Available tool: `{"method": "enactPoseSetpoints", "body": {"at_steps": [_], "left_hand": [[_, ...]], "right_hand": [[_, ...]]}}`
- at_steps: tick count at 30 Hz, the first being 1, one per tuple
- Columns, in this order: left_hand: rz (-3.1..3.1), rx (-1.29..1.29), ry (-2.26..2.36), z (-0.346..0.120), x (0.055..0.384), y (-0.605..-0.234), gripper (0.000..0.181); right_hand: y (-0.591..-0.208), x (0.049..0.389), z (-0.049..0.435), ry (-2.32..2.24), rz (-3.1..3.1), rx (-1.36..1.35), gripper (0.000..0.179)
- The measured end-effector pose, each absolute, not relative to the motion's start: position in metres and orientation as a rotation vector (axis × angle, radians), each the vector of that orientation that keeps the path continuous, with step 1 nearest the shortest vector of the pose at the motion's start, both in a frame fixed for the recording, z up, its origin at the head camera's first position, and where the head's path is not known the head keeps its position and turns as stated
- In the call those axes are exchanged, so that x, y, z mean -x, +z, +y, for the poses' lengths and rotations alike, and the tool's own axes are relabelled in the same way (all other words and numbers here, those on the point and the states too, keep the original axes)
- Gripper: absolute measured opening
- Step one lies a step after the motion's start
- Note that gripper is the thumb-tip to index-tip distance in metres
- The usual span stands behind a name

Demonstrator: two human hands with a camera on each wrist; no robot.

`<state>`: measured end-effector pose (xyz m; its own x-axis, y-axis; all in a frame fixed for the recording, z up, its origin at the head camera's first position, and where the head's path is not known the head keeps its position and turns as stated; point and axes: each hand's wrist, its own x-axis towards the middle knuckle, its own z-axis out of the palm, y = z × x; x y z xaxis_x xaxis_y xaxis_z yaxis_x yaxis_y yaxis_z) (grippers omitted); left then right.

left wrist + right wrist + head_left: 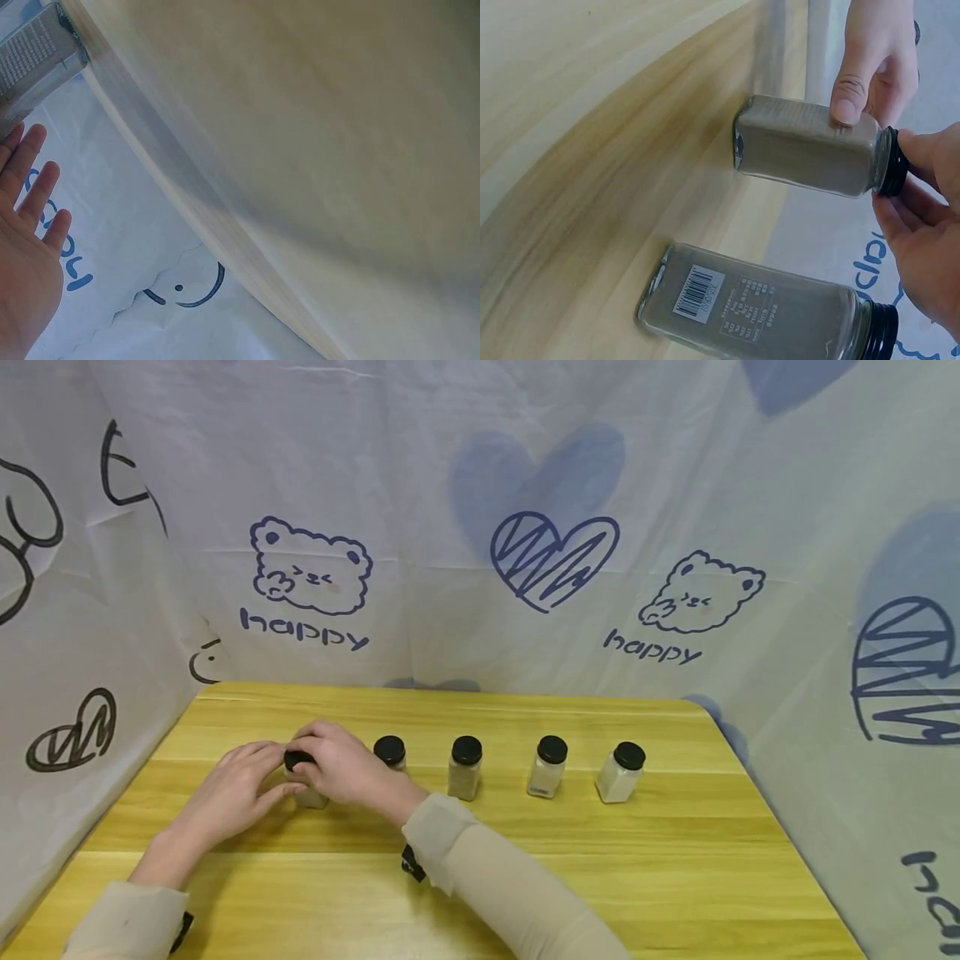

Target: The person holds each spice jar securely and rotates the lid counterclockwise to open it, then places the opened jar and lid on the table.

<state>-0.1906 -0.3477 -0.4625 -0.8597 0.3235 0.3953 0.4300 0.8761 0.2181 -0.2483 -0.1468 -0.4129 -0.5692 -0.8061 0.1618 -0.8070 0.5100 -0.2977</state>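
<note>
A square clear jar (806, 146) with a black screw lid (893, 163) stands at the left end of a row of similar jars, filled with something greyish-beige. My left hand (232, 789) holds its body, the thumb (847, 109) laid on one side near the shoulder. In the left wrist view, the fingers of that hand (30, 225) reach up to the jar's printed side (37, 56). From the other side my right hand (345, 768) pinches the lid between thumb and fingers. Both hands partly cover the jar in the head view.
Right of the held jar stands a second jar (390, 752), partly behind my right hand, with a barcode label (699, 293). Further right are three more lidded jars (465, 777), (546, 777), (618, 781). The yellow wooden table (525, 868) meets a printed cloth (435, 610) behind.
</note>
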Motion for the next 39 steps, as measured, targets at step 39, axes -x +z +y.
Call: {"method": "enactPoseSetpoints", "body": {"at_steps": [39], "left_hand": [[-2.700, 0.552, -0.426, -0.346, 0.190, -0.462, 0.045]], "right_hand": [[-0.419, 0.247, -0.143, 0.576, -2.676, -1.492, 0.037]]}}
